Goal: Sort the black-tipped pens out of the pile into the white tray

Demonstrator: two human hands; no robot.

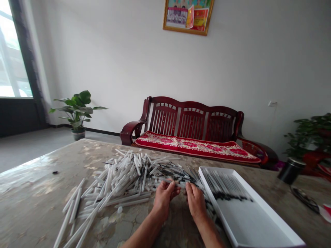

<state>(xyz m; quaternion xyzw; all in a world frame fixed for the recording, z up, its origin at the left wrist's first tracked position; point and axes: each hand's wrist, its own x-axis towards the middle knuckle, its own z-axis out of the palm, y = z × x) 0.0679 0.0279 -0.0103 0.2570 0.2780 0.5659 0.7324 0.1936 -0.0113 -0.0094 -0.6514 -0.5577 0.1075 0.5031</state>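
The left hand [164,198] and right hand [196,203] work close together just above the table, palms turned inward. The left grip is closed, thumb and fingertips pinched on a thin white rod [172,182] that lies across the gap between the hands. The right fingers [190,187] curl up beside the rod's far end, but whether they are clamped on it is hard to tell at this angle.

Behind and left of the hands spreads a loose, crisscrossed heap of white rods [124,175], with dark, bristly ends massed toward its right side. Just right of the right hand sits a shallow white tray [219,203], holding a neat row of rods laid side by side, their dark ends forming a band. Both forearms [146,234] rise bare from the bottom edge, angled in toward each other.

The table [33,179] has a polished, mottled stone-like top. Farther right stand a black cup [291,170] and a pair of glasses [305,199]. Beyond the table, a dark red wooden bench [191,119] with a red patterned cushion [196,146] stands against a pale wall [116,69], beneath a gold-framed picture [188,15]. A potted plant [77,110] stands near a tall window [12,58], and another plant [309,137] shows at the right edge.
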